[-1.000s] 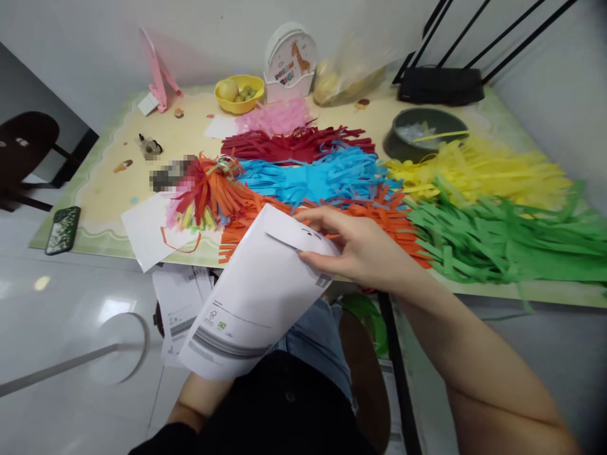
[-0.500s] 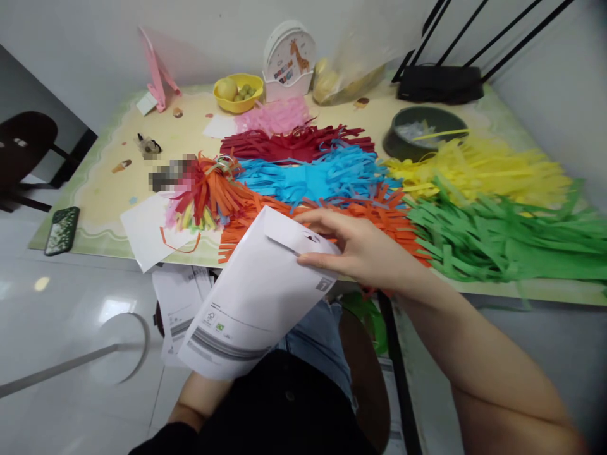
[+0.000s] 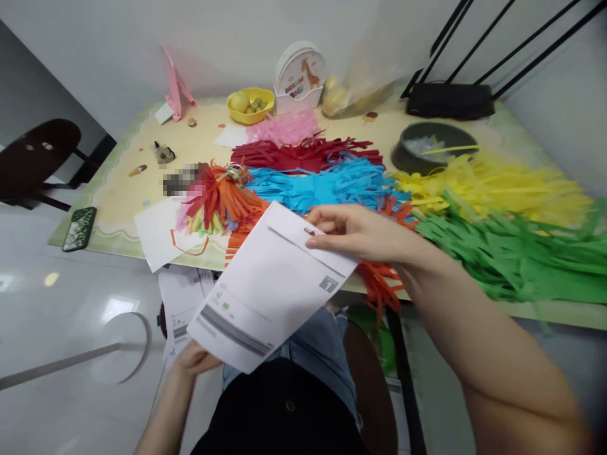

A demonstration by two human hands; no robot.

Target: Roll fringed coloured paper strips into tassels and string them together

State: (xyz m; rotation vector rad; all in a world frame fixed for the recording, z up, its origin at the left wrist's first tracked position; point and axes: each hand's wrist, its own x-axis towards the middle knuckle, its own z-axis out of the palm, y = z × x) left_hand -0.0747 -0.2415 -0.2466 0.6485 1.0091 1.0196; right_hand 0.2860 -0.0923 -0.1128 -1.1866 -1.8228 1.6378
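A white paper envelope (image 3: 272,281) with grey stripes and a "1" mark is tilted over my lap at the table's front edge. My right hand (image 3: 339,232) pinches its upper edge near a small slot, thumb in front. At the lower left corner, my left hand (image 3: 196,358) grips the envelope from beneath, its fingers partly hidden. Behind the envelope lie orange fringed paper (image 3: 382,284), blue fringed paper (image 3: 313,186) and dark red fringed paper (image 3: 298,155). A mixed-colour tassel bundle (image 3: 220,196) rests to the left.
Green strips (image 3: 516,253) and yellow strips (image 3: 512,189) cover the right side. Farther back are a dark bowl (image 3: 415,158), a black router (image 3: 450,101), and a yellow fruit bowl (image 3: 251,114). A phone (image 3: 79,229) lies at the left edge; more printed papers (image 3: 183,297) hang below.
The envelope looks flatter and has turned slightly. My left hand has come partly into view at its lower corner. The whole view has shifted, with the table lower and farther right.
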